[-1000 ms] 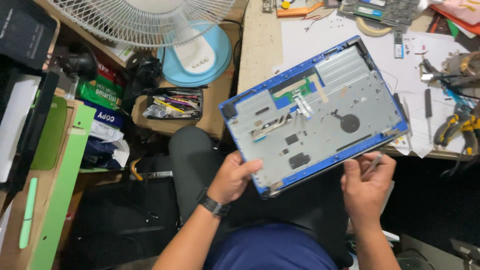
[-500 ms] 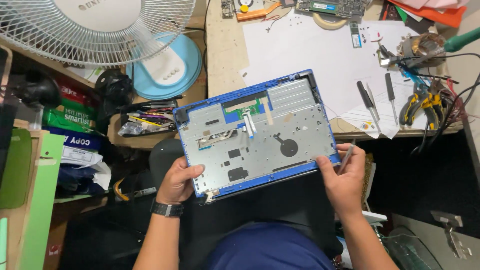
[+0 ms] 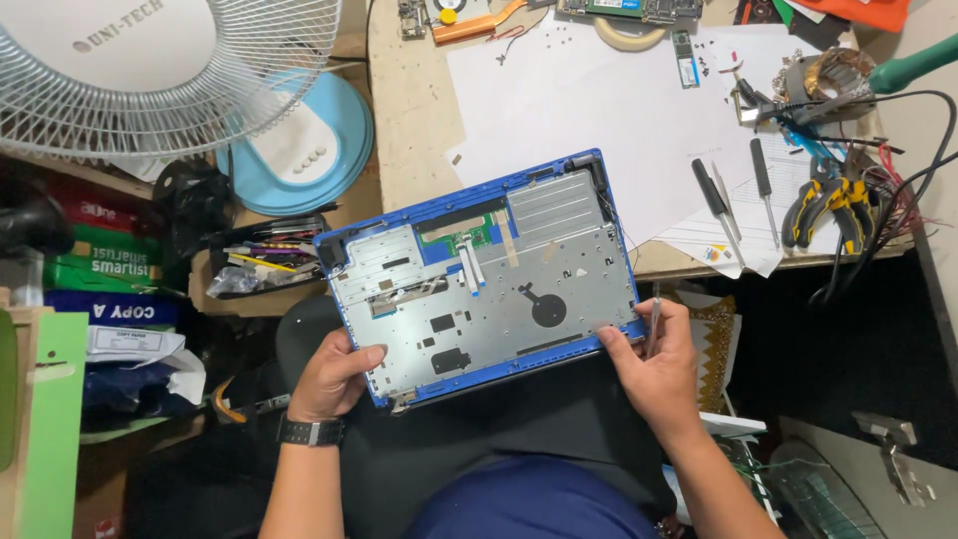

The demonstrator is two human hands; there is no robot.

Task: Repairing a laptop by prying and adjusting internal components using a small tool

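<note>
My left hand (image 3: 334,377) is closed on the lower left corner of the blue laptop chassis (image 3: 479,274), thumb on its grey metal inner plate. My right hand (image 3: 654,364) grips the lower right edge, and a thin metal tool (image 3: 655,311) is pinched between its fingers, pointing up beside the chassis. The chassis is held tilted over my lap, inner side up, its far edge overlapping the workbench (image 3: 409,110). On the bench beyond lie white paper sheets (image 3: 599,110), two black screwdrivers (image 3: 711,190) and yellow-handled pliers (image 3: 833,205). A white fan (image 3: 150,70) stands to the left.
</note>
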